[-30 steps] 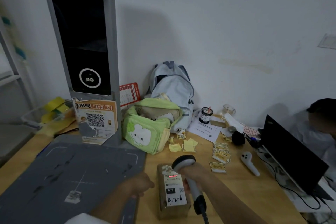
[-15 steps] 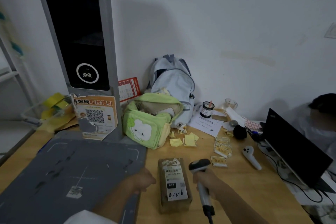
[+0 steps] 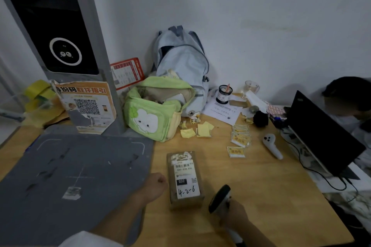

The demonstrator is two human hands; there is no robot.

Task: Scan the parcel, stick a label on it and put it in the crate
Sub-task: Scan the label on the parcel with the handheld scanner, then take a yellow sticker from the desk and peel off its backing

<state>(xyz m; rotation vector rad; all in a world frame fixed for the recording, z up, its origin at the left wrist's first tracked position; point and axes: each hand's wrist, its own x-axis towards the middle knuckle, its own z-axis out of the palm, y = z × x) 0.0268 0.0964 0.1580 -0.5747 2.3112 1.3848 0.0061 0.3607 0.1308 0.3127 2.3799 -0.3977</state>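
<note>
- White wall behind, and a wooden table (image 3: 261, 196) under it all.
- I see the parcel (image 3: 185, 179) lying flat on the table, near the front edge. It is a small brown box with a white label (image 3: 185, 176) on top. The label has "4-2-6" written on it.
- My left hand (image 3: 155, 186) is curled into a fist. It sits just left of the parcel, touching or almost touching its side. I cannot tell which.
- My right hand (image 3: 233, 213) is wrapped round the scanner (image 3: 219, 198). The scanner is just right of the parcel, near its front corner, and not over it.
- A grey mat (image 3: 70, 176) lies on the left of the table. A tall grey machine (image 3: 60, 36) with a black screen stands at its back.
- A torn orange sign (image 3: 86, 104) leans on the machine.
- A green bag (image 3: 154, 110) sits behind the parcel, and a pale blue backpack (image 3: 182, 62) leans on the wall behind that.
- Yellow paper bits (image 3: 197, 130) lie between the bag and the parcel.
- Small yellow stickers (image 3: 240, 139) lie to the right, well apart from the parcel.
- A white controller (image 3: 272, 145) lies past the stickers.
- A black laptop (image 3: 321, 134) stands open at the right edge, and a person (image 3: 353, 96) sits behind it.
- I cannot see a crate for sure.
</note>
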